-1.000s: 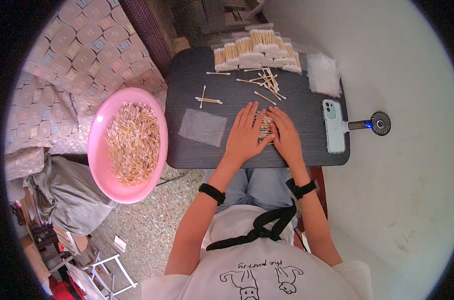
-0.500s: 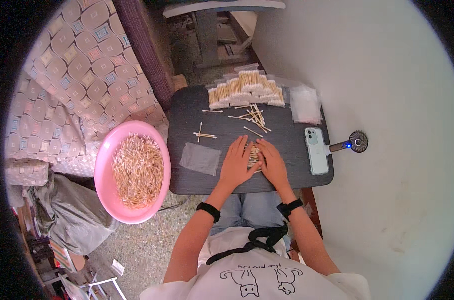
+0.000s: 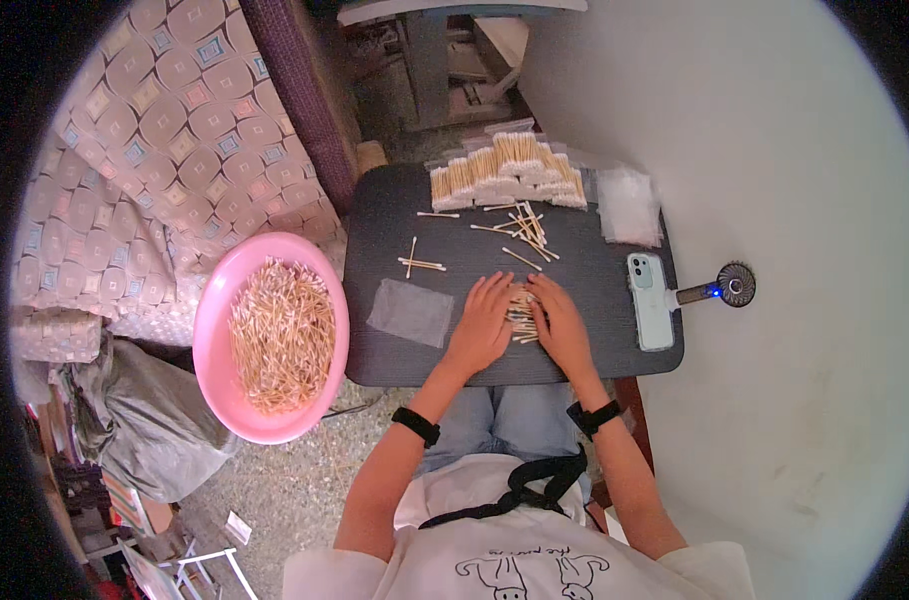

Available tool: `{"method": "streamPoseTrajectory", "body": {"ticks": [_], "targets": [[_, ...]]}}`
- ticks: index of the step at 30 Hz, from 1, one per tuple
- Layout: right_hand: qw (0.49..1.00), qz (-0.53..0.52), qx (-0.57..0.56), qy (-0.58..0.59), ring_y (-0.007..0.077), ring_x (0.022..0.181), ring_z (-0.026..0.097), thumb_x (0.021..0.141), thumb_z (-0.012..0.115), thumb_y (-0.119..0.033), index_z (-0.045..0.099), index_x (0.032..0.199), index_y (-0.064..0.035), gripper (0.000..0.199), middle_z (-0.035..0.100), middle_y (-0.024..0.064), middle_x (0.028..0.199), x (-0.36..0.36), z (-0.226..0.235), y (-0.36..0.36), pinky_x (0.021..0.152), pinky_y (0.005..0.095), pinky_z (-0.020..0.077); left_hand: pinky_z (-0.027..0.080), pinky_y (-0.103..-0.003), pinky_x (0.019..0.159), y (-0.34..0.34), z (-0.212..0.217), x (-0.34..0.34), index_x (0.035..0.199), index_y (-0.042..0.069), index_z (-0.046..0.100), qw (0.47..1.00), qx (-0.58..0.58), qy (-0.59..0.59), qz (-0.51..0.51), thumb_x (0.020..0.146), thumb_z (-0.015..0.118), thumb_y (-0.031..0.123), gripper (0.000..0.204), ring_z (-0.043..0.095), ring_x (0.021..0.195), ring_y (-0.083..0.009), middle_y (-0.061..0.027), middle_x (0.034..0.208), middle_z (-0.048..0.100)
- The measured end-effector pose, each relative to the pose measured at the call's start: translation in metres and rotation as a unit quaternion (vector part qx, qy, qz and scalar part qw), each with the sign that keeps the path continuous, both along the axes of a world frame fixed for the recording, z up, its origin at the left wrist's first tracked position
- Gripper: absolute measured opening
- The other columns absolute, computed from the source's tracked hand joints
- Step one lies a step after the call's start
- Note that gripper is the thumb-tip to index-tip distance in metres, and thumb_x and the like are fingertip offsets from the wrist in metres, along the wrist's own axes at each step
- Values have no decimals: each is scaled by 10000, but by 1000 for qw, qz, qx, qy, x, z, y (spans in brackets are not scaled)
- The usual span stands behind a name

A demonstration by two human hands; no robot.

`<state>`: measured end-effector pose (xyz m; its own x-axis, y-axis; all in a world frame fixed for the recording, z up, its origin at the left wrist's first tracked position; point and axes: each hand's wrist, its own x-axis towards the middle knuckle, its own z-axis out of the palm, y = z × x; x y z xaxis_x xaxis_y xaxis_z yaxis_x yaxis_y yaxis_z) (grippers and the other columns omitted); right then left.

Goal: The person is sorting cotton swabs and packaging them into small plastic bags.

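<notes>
A small pile of cotton swabs (image 3: 521, 316) lies on the dark table between my two hands, its sticks roughly side by side. My left hand (image 3: 482, 322) rests along the pile's left side, palm down with fingers stretched out. From the other side my right hand (image 3: 562, 325) touches the pile, its fingers extended and its thumb over the swabs. My palms hide part of the pile. Just beyond my fingertips is a single loose swab (image 3: 522, 259), and farther off a scattered heap of swabs (image 3: 530, 230). An empty clear bag (image 3: 411, 312) lies flat left of my left hand.
Filled bags of swabs (image 3: 509, 172) are stacked at the table's (image 3: 374, 365) far edge. Clear bags (image 3: 629, 208) lie at the far right, near a phone (image 3: 651, 305) and a small fan (image 3: 734, 285). A pink basin (image 3: 212, 345) of swabs stands left; a wall (image 3: 794, 400) rises right.
The whole view has shifted a little to the right. My hands have moved slightly apart, and my left thumb no longer reaches across the pile, so more swabs show between them.
</notes>
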<state>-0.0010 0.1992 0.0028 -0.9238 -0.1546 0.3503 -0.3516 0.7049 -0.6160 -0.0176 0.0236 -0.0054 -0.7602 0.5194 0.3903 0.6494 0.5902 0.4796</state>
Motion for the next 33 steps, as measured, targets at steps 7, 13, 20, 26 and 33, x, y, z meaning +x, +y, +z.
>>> {"method": "streamPoseTrajectory", "body": {"ticks": [7, 13, 20, 26, 33], "targets": [[1000, 4, 12, 16, 313, 1210, 504, 901, 533, -74, 575, 1168, -22, 275, 541, 133, 1296, 2, -1, 1, 1011, 405, 416, 352, -414, 1040, 2, -6, -1, 1259, 36, 504, 982, 168, -69, 48, 816, 486, -67, 454, 461, 1217, -345, -160, 1269, 527], [999, -1, 18, 32, 297, 1223, 500, 917, 525, -90, 580, 1168, -19, 267, 548, 120, 1294, 5, 1, 0, 1016, 401, 415, 370, -408, 1008, 5, 3, 0, 1176, 41, 566, 982, 165, -66, 59, 817, 530, -34, 369, 486, 1186, -324, -121, 1220, 570], [999, -1, 27, 36, 288, 1227, 499, 926, 512, -100, 583, 1167, -23, 263, 558, 109, 1282, 3, 0, -1, 1024, 403, 411, 351, -427, 1021, 5, -3, -1, 1171, 43, 578, 989, 132, -35, 51, 863, 529, 43, 311, 484, 1208, -313, -113, 1240, 572], [999, 2, 21, 35, 303, 1198, 513, 917, 524, -106, 584, 1165, -26, 268, 562, 127, 1265, -2, 5, 2, 1009, 400, 418, 348, -427, 1025, 5, -4, -4, 1162, 30, 577, 992, 112, -29, 58, 885, 512, 54, 286, 482, 1210, -316, -118, 1252, 569], [999, -2, 14, 29, 330, 1176, 518, 899, 532, -95, 581, 1164, -21, 280, 554, 145, 1270, 2, -1, 3, 1003, 410, 414, 350, -432, 1028, 8, 0, -2, 1197, 26, 562, 993, 94, -36, 64, 889, 516, 69, 313, 480, 1211, -323, -130, 1260, 562]]}}
